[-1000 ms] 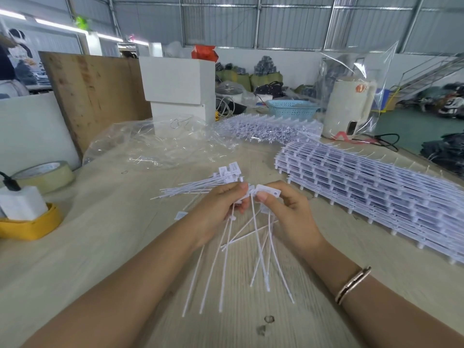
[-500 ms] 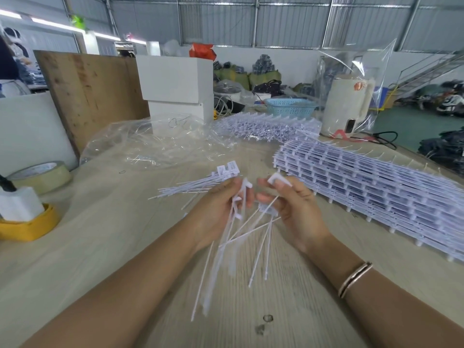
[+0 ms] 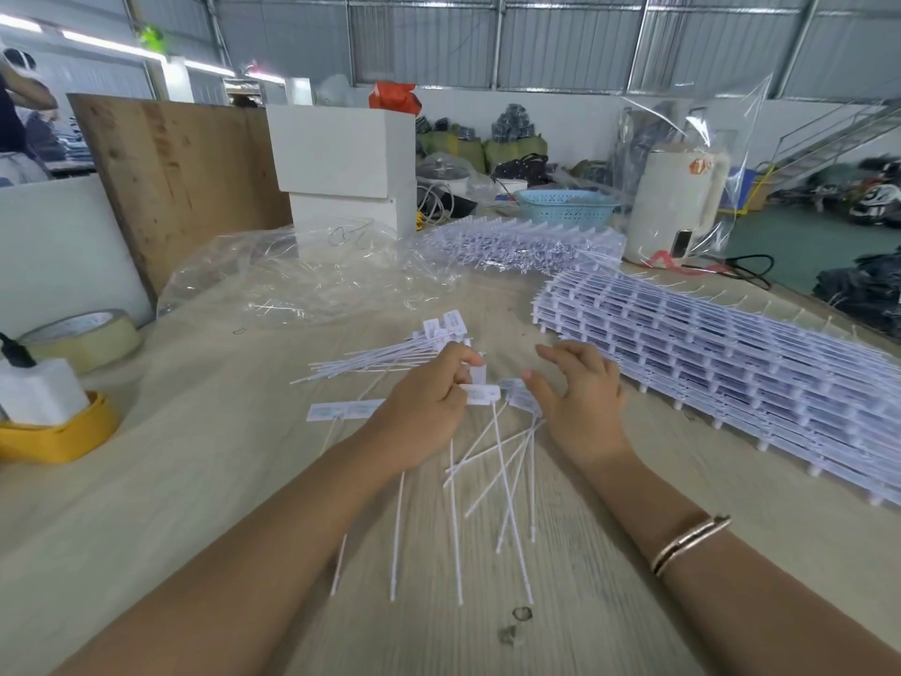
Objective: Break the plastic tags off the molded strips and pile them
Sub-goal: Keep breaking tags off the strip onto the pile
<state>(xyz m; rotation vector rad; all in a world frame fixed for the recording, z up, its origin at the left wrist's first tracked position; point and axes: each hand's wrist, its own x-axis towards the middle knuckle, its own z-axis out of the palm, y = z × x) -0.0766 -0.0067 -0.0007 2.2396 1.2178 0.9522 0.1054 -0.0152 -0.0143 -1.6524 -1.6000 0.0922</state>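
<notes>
My left hand (image 3: 429, 402) pinches the heads of several white plastic tags (image 3: 504, 461), whose long thin tails hang down and fan out over the table. My right hand (image 3: 580, 397) hovers just right of those heads, fingers spread and relaxed, holding nothing. Behind my left hand lies a pile of separated tags (image 3: 385, 356), tails pointing left. One loose tag (image 3: 341, 411) lies flat left of my left hand. A thick stack of molded strips (image 3: 721, 363) fills the right of the table, and another heap of strips (image 3: 526, 243) lies farther back.
A crumpled clear plastic bag (image 3: 312, 280) lies at the back centre. A tape roll (image 3: 85, 336) and a yellow holder (image 3: 58, 431) sit at the left edge. White boxes (image 3: 341, 153), a blue basket (image 3: 565, 204) and a white kettle (image 3: 675, 202) stand at the back.
My right hand has let go of the tag it pinched and opened, moving slightly right. My left hand has lowered toward the table with the bundle, whose tails now spread wider.
</notes>
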